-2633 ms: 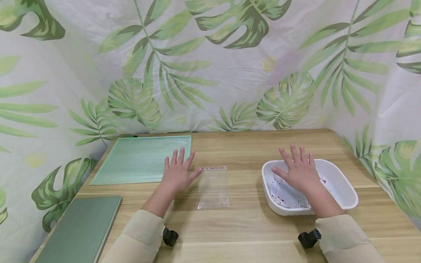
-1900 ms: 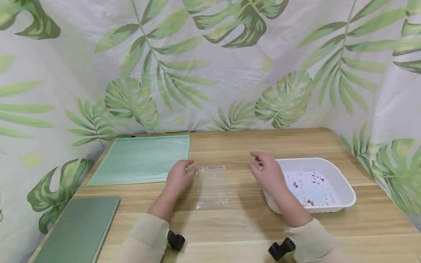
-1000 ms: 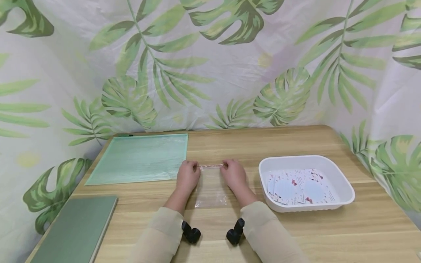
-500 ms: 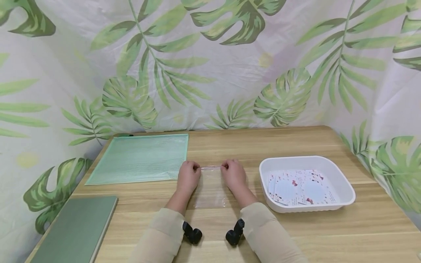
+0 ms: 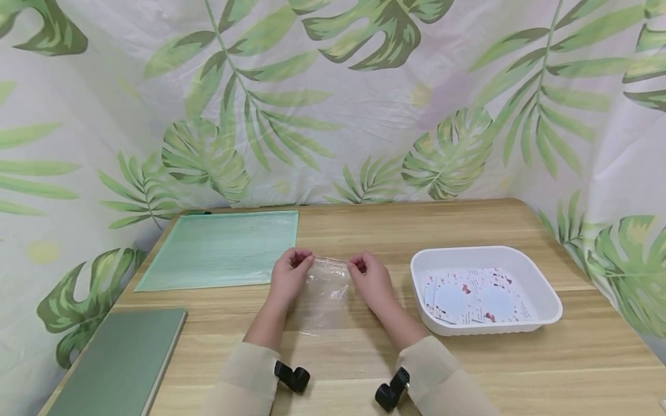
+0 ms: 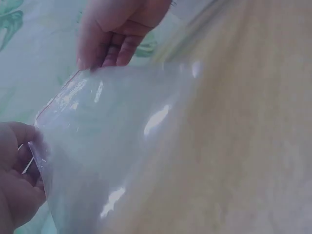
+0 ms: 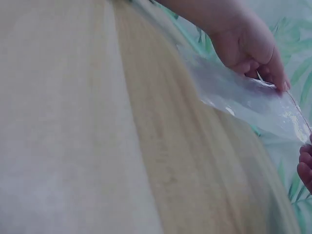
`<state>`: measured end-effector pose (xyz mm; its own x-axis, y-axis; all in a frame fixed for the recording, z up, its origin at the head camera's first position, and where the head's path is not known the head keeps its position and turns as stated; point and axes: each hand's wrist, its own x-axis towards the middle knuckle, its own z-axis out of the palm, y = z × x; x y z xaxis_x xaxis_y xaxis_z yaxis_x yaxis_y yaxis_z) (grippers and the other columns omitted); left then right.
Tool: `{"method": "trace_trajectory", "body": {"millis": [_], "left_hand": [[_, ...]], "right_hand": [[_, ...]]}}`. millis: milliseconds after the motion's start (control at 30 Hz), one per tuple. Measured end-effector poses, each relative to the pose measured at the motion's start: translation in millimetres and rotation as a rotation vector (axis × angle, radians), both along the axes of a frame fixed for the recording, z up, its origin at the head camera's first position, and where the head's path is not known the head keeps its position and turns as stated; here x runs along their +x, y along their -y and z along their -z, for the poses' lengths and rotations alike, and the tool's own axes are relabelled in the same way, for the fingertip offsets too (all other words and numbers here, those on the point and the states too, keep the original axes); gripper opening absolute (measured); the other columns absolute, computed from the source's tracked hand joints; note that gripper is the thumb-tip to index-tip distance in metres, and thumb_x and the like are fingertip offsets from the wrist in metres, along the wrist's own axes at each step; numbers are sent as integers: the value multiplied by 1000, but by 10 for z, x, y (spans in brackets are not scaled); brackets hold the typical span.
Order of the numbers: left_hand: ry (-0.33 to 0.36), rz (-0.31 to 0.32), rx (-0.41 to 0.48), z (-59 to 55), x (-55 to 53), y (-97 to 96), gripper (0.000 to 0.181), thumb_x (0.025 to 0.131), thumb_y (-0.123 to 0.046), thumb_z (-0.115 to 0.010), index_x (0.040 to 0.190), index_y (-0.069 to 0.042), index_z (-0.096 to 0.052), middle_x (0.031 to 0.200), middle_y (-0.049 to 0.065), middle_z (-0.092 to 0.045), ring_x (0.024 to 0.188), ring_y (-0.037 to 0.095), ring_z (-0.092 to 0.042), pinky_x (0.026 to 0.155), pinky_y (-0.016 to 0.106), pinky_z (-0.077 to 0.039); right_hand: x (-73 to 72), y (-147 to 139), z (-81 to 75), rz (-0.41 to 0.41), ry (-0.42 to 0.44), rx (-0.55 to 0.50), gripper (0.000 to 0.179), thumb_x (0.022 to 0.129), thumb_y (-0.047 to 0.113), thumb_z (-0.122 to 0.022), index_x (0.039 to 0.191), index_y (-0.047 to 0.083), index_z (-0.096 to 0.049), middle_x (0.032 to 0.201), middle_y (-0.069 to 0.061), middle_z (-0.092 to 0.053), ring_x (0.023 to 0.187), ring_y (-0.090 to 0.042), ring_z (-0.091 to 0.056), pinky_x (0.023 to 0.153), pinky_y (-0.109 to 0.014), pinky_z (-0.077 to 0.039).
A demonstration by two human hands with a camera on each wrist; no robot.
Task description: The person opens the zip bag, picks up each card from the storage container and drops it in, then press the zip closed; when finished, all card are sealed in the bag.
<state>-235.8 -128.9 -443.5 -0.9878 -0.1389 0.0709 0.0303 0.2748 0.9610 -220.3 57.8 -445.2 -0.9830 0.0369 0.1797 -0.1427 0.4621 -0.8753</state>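
Observation:
A clear zip-lock bag with a reddish strip along its top hangs between my two hands, its upper end raised off the table. My left hand pinches the top left corner between thumb and fingers. At the top right corner, my right hand pinches the bag the same way. In the left wrist view the bag looks flat and see-through, with bright glints. The right wrist view shows the bag sloping down from the fingers. Nothing can be seen inside it.
On the right stands a white plastic basin with printed cards in it. A green mesh zip pouch lies at the back left. Closer on the left is a green hardcover book. All rest on the wooden table.
Both hands came in from apart and took hold of the bag's top corners. Since half a second ago, they have lifted its top end off the table.

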Motion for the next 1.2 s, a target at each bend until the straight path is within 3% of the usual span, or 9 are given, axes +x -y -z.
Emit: {"method": "trace_trajectory", "body": {"millis": [200,367,567,733,867,933,1000,1100,1200], "left_hand": [[0,68,174,-167,65,-7,22,92,-5,-63,113,4,-64,89,-3,-66,77,6,-61,72,18,-52],[-17,209,125,-274,139,-44,25,93,-7,-63,116,3,-66,92,0,-67,78,9,-61,72,20,-52],[-39,328,64,-317,206,-110,25,93,-9,-63,117,0,-68,100,11,-70,82,15,-62,77,27,-55],[-102,300,-7,-372,252,-175,28,92,-12,-66,118,-4,-68,107,12,-71,89,15,-62,80,29,-54],[-280,155,-152,-468,313,-236,30,88,-12,-70,117,-5,-67,111,12,-68,97,22,-58,83,32,-47],[-310,86,-143,-525,357,-277,25,87,-11,-71,110,-3,-67,104,12,-67,91,22,-56,78,30,-46],[-272,89,-55,-565,399,-325,18,87,-9,-71,102,-1,-67,94,11,-66,83,18,-56,73,26,-46],[-131,157,110,-598,449,-400,14,88,-9,-69,96,1,-66,82,5,-64,73,12,-58,65,21,-48],[-27,201,197,-591,466,-452,16,89,-11,-69,95,3,-65,78,1,-63,70,11,-62,64,21,-51]], "right_hand": [[226,-65,-207,-77,49,-161,19,88,9,-65,105,2,-70,81,-8,-67,70,-9,-56,64,-20,-47],[368,-173,-355,-213,177,-275,26,91,9,-62,112,-6,-68,82,-12,-70,65,-8,-58,61,-21,-52],[415,-286,-398,-302,262,-228,28,93,14,-62,110,-7,-69,84,-12,-72,65,-6,-59,63,-23,-54],[434,-307,-419,-251,275,-211,25,91,14,-64,104,-6,-71,80,-5,-70,63,-7,-57,62,-23,-52],[440,-291,-445,-134,266,-269,22,90,12,-66,101,-6,-70,79,-3,-68,65,-7,-56,60,-21,-51],[437,-282,-455,-75,253,-303,22,89,11,-66,101,-7,-70,80,-3,-67,67,-7,-56,60,-20,-50],[438,-274,-465,-37,240,-316,21,89,11,-67,101,-6,-71,81,-3,-66,69,-7,-56,61,-20,-49],[452,-253,-471,-15,229,-272,19,89,15,-70,99,0,-74,80,-1,-66,68,-9,-55,61,-21,-48],[479,-219,-471,-21,199,-205,16,87,18,-71,95,5,-76,76,-1,-67,65,-10,-55,59,-22,-47]]}}
